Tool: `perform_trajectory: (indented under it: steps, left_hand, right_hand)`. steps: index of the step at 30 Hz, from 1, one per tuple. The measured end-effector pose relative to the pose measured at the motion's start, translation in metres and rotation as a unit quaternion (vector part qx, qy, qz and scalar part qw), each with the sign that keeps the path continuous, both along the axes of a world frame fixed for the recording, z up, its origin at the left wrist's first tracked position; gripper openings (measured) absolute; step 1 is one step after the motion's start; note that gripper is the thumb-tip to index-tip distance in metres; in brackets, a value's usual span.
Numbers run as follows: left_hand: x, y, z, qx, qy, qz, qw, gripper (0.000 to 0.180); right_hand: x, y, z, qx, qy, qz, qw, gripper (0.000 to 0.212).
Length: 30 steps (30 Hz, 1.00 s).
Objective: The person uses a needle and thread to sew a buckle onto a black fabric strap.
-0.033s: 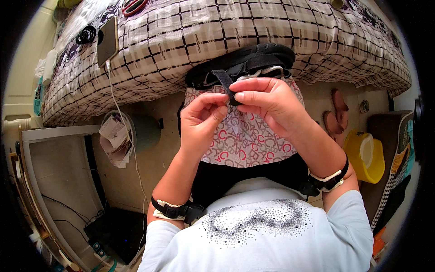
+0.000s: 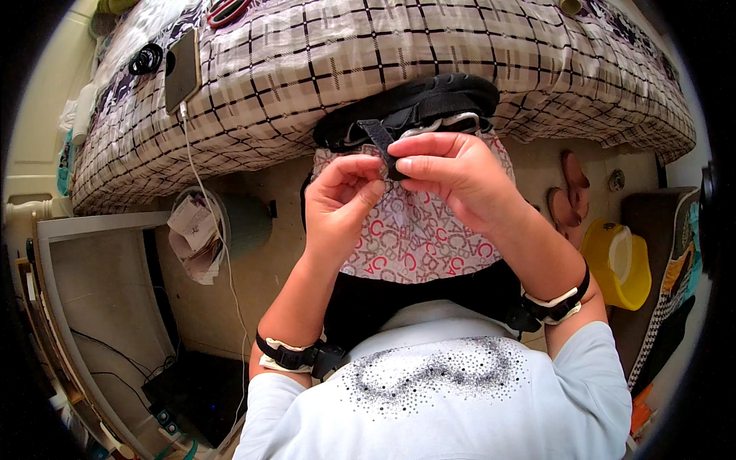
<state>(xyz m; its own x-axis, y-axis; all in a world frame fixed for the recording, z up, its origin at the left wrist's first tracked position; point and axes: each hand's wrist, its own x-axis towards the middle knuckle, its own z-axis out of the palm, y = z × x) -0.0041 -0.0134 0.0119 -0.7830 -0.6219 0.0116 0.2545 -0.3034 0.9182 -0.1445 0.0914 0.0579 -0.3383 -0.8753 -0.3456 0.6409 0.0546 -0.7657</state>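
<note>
A black sandal-like shoe (image 2: 406, 111) with pale grey trim lies sideways at the bed's edge, beyond the patterned cloth (image 2: 429, 238) over my lap. From it a loose black strap (image 2: 379, 138) hangs toward me. My right hand (image 2: 452, 169) pinches the strap's lower end between thumb and fingers. Just left of that end is my left hand (image 2: 345, 192), its fingers curled and the thumb bent toward them. Whatever lies between its fingertips is too small or hidden to make out.
On the checked bedspread (image 2: 276, 84) lie a phone (image 2: 182, 73) with a white cable (image 2: 205, 184), a coiled black cord (image 2: 145, 59) and red-handled scissors (image 2: 227, 11). A paper-filled bin (image 2: 238, 222) stands left. Pink slippers (image 2: 566, 207) and a yellow bucket (image 2: 625, 264) are right.
My left fingertips have shifted very slightly left, away from the strap. My right hand keeps its pinch on the strap, and the shoe is where it was.
</note>
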Motion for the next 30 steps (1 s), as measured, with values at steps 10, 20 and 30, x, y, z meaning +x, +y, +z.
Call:
perform_trajectory:
  steps: [10, 20, 30]
  left_hand:
    - [-0.003, -0.015, 0.020, -0.216, -0.035, 0.041, 0.975, 0.030]
    - [-0.003, -0.014, 0.047, -0.616, -0.036, 0.104, 0.780, 0.015]
    - [0.018, 0.012, 0.062, -0.368, 0.097, 0.010, 0.925, 0.007]
  right_hand:
    - [0.004, -0.001, -0.001, 0.018, 0.035, 0.008, 0.999, 0.022]
    - [0.014, -0.001, -0.001, -0.023, 0.109, -0.017, 0.994, 0.020]
    - [0.020, -0.001, -0.003, -0.002, 0.134, -0.078, 0.988, 0.032]
